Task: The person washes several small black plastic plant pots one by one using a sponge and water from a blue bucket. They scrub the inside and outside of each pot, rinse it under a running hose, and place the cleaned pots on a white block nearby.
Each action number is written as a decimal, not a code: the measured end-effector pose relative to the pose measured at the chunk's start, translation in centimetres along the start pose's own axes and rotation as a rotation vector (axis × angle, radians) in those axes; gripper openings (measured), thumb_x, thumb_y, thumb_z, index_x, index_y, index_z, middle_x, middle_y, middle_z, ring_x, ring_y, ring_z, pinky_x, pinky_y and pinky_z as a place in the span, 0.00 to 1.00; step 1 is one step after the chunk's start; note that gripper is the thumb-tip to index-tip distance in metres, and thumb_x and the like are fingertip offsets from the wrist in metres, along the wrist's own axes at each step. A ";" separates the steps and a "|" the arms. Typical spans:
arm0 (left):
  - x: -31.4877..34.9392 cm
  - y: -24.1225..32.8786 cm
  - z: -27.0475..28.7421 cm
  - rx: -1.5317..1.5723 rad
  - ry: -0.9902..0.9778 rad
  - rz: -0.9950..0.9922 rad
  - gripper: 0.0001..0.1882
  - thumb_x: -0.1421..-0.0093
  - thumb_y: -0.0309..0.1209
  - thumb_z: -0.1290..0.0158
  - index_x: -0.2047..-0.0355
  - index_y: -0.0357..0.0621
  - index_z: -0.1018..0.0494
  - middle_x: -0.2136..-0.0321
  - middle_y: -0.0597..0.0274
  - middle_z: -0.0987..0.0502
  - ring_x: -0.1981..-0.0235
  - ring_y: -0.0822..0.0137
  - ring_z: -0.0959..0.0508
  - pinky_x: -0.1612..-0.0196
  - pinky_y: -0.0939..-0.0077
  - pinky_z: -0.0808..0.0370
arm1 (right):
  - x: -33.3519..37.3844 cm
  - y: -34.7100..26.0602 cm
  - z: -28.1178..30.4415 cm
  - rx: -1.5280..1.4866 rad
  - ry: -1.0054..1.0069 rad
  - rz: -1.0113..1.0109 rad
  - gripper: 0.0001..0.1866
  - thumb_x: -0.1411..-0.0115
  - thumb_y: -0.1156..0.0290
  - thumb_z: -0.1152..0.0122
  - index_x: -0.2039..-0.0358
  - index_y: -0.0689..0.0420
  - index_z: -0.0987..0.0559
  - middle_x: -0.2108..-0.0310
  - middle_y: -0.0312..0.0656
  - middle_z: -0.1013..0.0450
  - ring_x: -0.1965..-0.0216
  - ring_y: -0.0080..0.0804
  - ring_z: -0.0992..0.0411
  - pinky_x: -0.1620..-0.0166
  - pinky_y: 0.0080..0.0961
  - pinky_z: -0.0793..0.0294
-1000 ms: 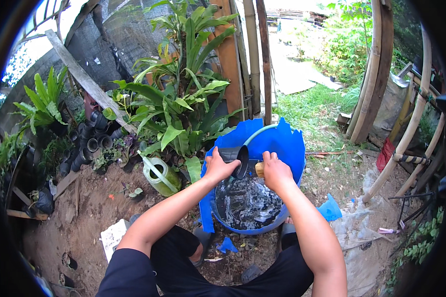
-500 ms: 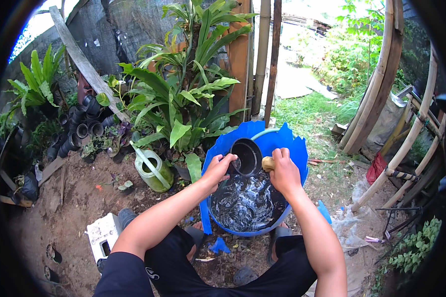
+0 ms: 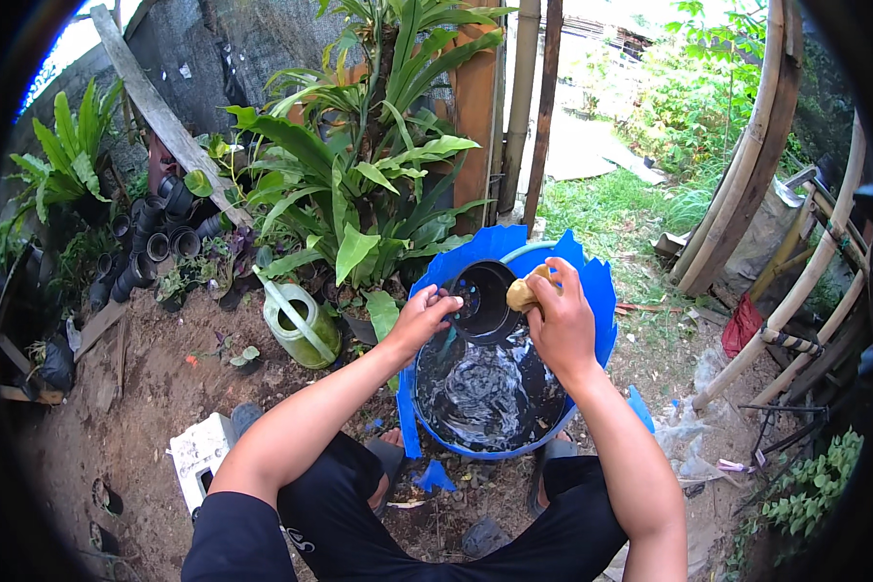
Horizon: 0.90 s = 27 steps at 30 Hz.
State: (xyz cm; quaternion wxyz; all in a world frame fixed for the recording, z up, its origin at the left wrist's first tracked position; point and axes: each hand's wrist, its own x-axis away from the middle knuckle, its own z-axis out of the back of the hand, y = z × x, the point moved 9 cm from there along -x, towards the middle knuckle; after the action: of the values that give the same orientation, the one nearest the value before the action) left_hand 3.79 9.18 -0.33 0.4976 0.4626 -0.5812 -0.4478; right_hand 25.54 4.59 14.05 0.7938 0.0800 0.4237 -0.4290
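A black plastic plant pot (image 3: 490, 325) is tipped over the water (image 3: 485, 398), its open mouth facing me. The fingers of my left hand (image 3: 422, 318) pinch its left rim. In my right hand (image 3: 563, 315) is a yellowish-brown sponge (image 3: 526, 291), pressed at the pot's right rim. Both hands are above a blue plastic tub (image 3: 599, 291) with a jagged cut edge, which stands between my feet. Dark rippled water fills its lower part. A pale green hose (image 3: 529, 250) curves over the far side, partly hidden by the pot.
Left of the tub stands a green watering can (image 3: 306, 335), and nearer me a white block (image 3: 202, 451). Black pots (image 3: 155, 247) are heaped at the far left. A large leafy plant (image 3: 359, 184) rises behind the tub; bamboo poles (image 3: 795, 301) lean at the right.
The sponge has risen to the pot's upper right rim with my right hand. The pot's mouth now faces me more fully. Its left rim stays in my left hand.
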 end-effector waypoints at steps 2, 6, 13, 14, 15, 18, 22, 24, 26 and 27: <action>0.1 0.4 -0.3 -0.037 -0.043 -0.011 0.49 0.39 0.44 0.37 0.27 0.34 0.50 0.41 0.58 0.30 0.42 0.67 0.29 0.39 0.61 0.31 | -0.2 -0.7 -0.2 0.020 0.020 0.036 0.21 0.50 0.81 0.35 0.54 0.54 0.21 0.45 0.52 0.30 0.47 0.52 0.28 0.46 0.44 0.25; 0.1 0.3 -0.4 0.049 -0.114 -0.003 0.46 0.39 0.39 0.38 0.28 0.34 0.48 0.39 0.57 0.30 0.40 0.67 0.29 0.38 0.61 0.32 | -0.4 -1.4 -0.4 -0.016 0.052 0.071 0.19 0.50 0.81 0.35 0.56 0.54 0.20 0.49 0.49 0.28 0.48 0.50 0.28 0.48 0.43 0.25; -1.3 -1.7 0.2 0.246 -0.188 -0.009 0.45 0.42 0.35 0.36 0.30 0.36 0.47 0.40 0.55 0.35 0.42 0.65 0.29 0.40 0.62 0.33 | -0.1 -2.4 -0.6 -0.066 0.068 0.142 0.17 0.50 0.79 0.35 0.58 0.59 0.22 0.57 0.44 0.24 0.49 0.45 0.26 0.49 0.41 0.26; -1.5 -1.9 0.1 0.272 -0.216 -0.007 0.48 0.42 0.35 0.36 0.29 0.35 0.50 0.38 0.53 0.37 0.41 0.63 0.30 0.39 0.61 0.33 | 0.0 -2.8 -0.4 -0.057 0.091 0.165 0.17 0.51 0.77 0.34 0.59 0.59 0.22 0.59 0.41 0.22 0.49 0.42 0.25 0.50 0.39 0.26; -1.6 -1.9 0.0 0.298 -0.244 -0.008 0.51 0.43 0.35 0.35 0.27 0.34 0.53 0.36 0.51 0.39 0.39 0.62 0.31 0.39 0.59 0.33 | 0.1 -3.2 -0.5 -0.040 0.088 0.179 0.16 0.51 0.77 0.33 0.59 0.58 0.21 0.59 0.41 0.22 0.50 0.43 0.25 0.50 0.38 0.26; -1.5 -1.8 -0.6 0.347 -0.276 -0.008 0.50 0.42 0.31 0.36 0.27 0.34 0.54 0.38 0.52 0.37 0.40 0.63 0.30 0.38 0.59 0.32 | 0.6 -4.3 -0.8 0.039 0.075 0.194 0.17 0.53 0.74 0.30 0.60 0.56 0.21 0.60 0.38 0.20 0.52 0.40 0.24 0.53 0.36 0.26; -0.5 -1.1 -1.7 0.337 -0.248 -0.025 0.44 0.42 0.26 0.37 0.30 0.36 0.50 0.40 0.54 0.35 0.42 0.66 0.29 0.40 0.65 0.30 | 0.9 -2.6 -2.9 -0.041 -0.058 -0.077 0.15 0.50 0.72 0.29 0.61 0.59 0.21 0.63 0.49 0.20 0.60 0.49 0.24 0.61 0.41 0.24; 0.1 -0.9 -2.0 0.292 -0.205 -0.030 0.43 0.42 0.24 0.37 0.31 0.38 0.48 0.41 0.57 0.34 0.43 0.68 0.29 0.41 0.67 0.29 | 1.6 -0.9 -3.9 -0.053 -0.086 -0.263 0.14 0.47 0.70 0.28 0.62 0.61 0.21 0.65 0.54 0.20 0.63 0.54 0.22 0.63 0.42 0.22; 0.5 -0.6 -2.5 0.264 -0.220 -0.020 0.43 0.44 0.24 0.35 0.32 0.42 0.46 0.45 0.63 0.33 0.46 0.71 0.29 0.42 0.70 0.29 | 3.0 1.4 -5.3 -0.172 -0.092 -0.528 0.14 0.45 0.67 0.27 0.63 0.62 0.21 0.68 0.56 0.20 0.66 0.56 0.21 0.63 0.43 0.21; 0.6 -0.8 -2.8 0.183 -0.214 -0.006 0.44 0.44 0.25 0.36 0.31 0.40 0.47 0.42 0.60 0.34 0.42 0.69 0.31 0.39 0.66 0.30 | 3.7 2.3 -5.8 -0.241 -0.061 -0.613 0.15 0.44 0.66 0.27 0.64 0.63 0.21 0.69 0.58 0.20 0.67 0.57 0.21 0.63 0.43 0.21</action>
State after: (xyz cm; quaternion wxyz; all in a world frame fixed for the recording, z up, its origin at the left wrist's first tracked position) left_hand 6.61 8.24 -0.70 0.3871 0.4573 -0.6681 -0.4412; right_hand 24.74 6.58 7.12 0.6438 -0.1583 0.4518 -0.5969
